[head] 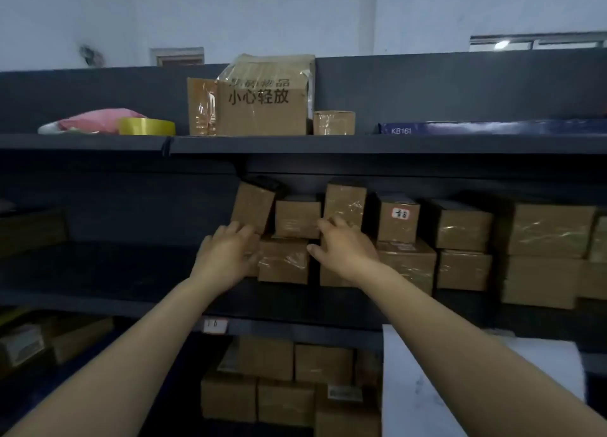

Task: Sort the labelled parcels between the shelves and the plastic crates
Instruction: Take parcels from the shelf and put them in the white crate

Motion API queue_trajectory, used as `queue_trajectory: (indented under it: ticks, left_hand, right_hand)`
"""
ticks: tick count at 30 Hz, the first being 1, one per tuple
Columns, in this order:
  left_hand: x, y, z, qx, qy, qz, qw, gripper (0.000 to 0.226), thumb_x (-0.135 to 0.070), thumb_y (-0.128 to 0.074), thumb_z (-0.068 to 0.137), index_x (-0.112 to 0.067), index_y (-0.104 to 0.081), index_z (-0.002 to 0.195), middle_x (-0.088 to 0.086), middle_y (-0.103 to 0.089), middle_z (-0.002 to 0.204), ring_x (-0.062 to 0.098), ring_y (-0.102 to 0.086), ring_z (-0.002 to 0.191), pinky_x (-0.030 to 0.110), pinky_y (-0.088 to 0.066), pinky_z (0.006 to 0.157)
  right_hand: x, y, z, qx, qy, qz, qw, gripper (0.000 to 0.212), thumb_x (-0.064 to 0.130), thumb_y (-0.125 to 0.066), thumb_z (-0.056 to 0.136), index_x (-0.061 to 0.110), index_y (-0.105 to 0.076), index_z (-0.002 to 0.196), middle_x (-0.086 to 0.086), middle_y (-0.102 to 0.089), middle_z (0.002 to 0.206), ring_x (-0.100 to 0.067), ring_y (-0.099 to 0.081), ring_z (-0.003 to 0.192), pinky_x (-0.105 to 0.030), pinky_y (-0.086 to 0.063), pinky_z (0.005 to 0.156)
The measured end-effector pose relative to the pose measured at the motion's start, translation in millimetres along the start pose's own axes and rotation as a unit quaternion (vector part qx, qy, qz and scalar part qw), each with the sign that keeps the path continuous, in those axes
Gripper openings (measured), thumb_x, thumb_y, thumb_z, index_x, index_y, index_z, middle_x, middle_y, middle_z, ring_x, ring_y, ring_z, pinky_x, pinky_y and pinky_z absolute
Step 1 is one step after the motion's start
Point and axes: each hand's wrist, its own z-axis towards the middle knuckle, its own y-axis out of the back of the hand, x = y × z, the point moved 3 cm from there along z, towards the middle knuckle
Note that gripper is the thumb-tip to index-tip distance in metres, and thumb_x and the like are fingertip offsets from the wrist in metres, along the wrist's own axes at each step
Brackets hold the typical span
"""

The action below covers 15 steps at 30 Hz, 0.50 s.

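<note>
Both arms reach forward to the middle dark grey metal shelf (pixel 115 292).

1. Left hand (pixel 226 252): I read its fingers as nearly straight and relaxed. They lie against the foot of the tilted brown cardboard parcel (pixel 253 205) at the left end of the parcel row. They close round nothing that I can see.
2. Right hand (pixel 345 249): the fingers are bent, with their tips against the base of the upright tall brown parcel (pixel 345 200). The thumb is spread out to the left. I cannot tell whether this hand grips a parcel or only touches one.
3. Small taped brown cardboard parcel (pixel 284 261): it stands on the shelf between the two hands, near the front edge. A second small brown parcel (pixel 297 218) is stacked on it.
4. Further brown parcels run in two tiers toward the right end of the shelf. One of them, the parcel with a white handwritten label (pixel 398 218), stands just right of the right hand.
5. Top shelf: a large printed cardboard box (pixel 262 108) stands at the middle. A yellow tape roll (pixel 146 126) lies to its left, beside a pink plastic bag (pixel 98 119). A flat dark blue box (pixel 492 128) lies toward the right end.
6. Bottom shelf: more stacked brown boxes (pixel 285 387) sit below the arms.
</note>
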Motion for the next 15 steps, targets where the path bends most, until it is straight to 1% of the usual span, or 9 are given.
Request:
queue_trajectory:
  ticks: [2,5,8,11,15]
  left_hand:
    - [9.9,-11.8,18.6,-0.009,0.017,-0.01,1.0,0.047,-0.036,-0.052,0.091,-0.025,-0.04,0.135,0.003,-0.043,0.133,0.024,-0.041,0.117,0.038,-0.036,0.092]
    - [16.3,-31.2,49.9,-0.041,0.02,-0.023,0.999,0.056,-0.037,-0.054,0.089,-0.026,-0.034,0.14,0.006,-0.036,0.139,0.027,-0.036,0.122,0.04,-0.033,0.095]
    - [25.6,-45.6,78.0,-0.041,0.057,-0.041,0.997,0.068,-0.04,-0.059,0.086,-0.029,-0.026,0.144,0.009,-0.024,0.145,0.031,-0.029,0.126,0.043,-0.03,0.1]
    - [36.5,-59.0,105.7,-0.051,0.089,-0.03,0.994,0.081,-0.045,-0.062,0.081,-0.033,-0.016,0.146,0.012,-0.011,0.151,0.036,-0.019,0.133,0.05,-0.024,0.104]
    - [46.9,-70.9,135.9,-0.056,0.156,-0.033,0.986,0.097,-0.058,-0.065,0.073,-0.038,-0.004,0.146,0.011,0.007,0.155,0.037,-0.002,0.14,0.059,-0.017,0.107]
  right_hand:
    - [-2.9,-8.6,23.3,-0.028,-0.001,-0.006,1.0,0.053,0.042,-0.047,0.096,0.023,-0.035,0.144,-0.008,-0.036,0.144,-0.033,-0.036,0.131,-0.042,-0.043,0.097]
    - [-8.9,-21.6,56.9,-0.045,-0.004,-0.024,0.999,0.053,0.041,-0.047,0.096,0.021,-0.035,0.144,-0.009,-0.034,0.145,-0.033,-0.036,0.129,-0.042,-0.041,0.099]
    - [-8.6,-29.4,81.8,-0.08,0.022,-0.051,0.995,0.054,0.04,-0.045,0.096,0.02,-0.033,0.145,-0.009,-0.032,0.144,-0.03,-0.036,0.127,-0.04,-0.039,0.1]
    - [-8.4,-37.6,108.8,-0.113,0.068,-0.067,0.989,0.054,0.041,-0.045,0.096,0.022,-0.034,0.145,-0.007,-0.034,0.142,-0.027,-0.036,0.126,-0.037,-0.037,0.101]
    - [-6.2,-46.2,139.4,-0.137,0.102,-0.085,0.982,0.058,0.042,-0.044,0.096,0.02,-0.031,0.147,-0.007,-0.036,0.145,-0.026,-0.035,0.129,-0.034,-0.032,0.105]
